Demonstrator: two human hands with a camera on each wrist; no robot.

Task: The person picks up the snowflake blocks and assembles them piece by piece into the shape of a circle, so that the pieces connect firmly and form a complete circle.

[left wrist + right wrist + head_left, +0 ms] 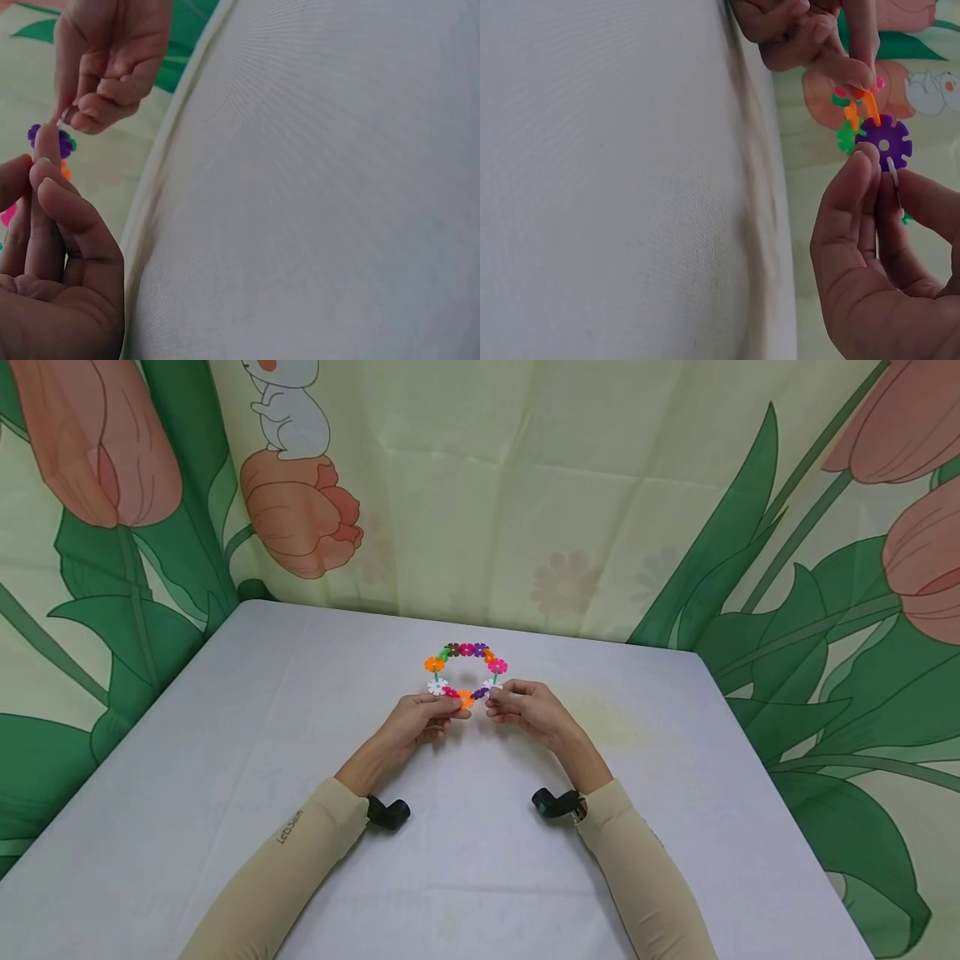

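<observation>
Both hands hold up a closed ring of interlocking flower-shaped plastic discs [467, 649] in several colours, above the table's middle. At its near left side, my left hand [420, 720] pinches an orange disc [467, 700] between thumb and fingers. My right hand [536, 712] pinches a white disc [491, 686] at the near right, seen edge-on in the right wrist view. Between the two grips a purple disc [885, 135] joins the orange and white ones. Fingers partly hide the near discs in both wrist views.
A white-covered table [465, 860] lies beneath the hands. Behind it hangs a curtain [480, 510] printed with tulips and a white animal. A black wrist camera [388, 814] sits at the left cuff and another black camera [555, 803] at the right.
</observation>
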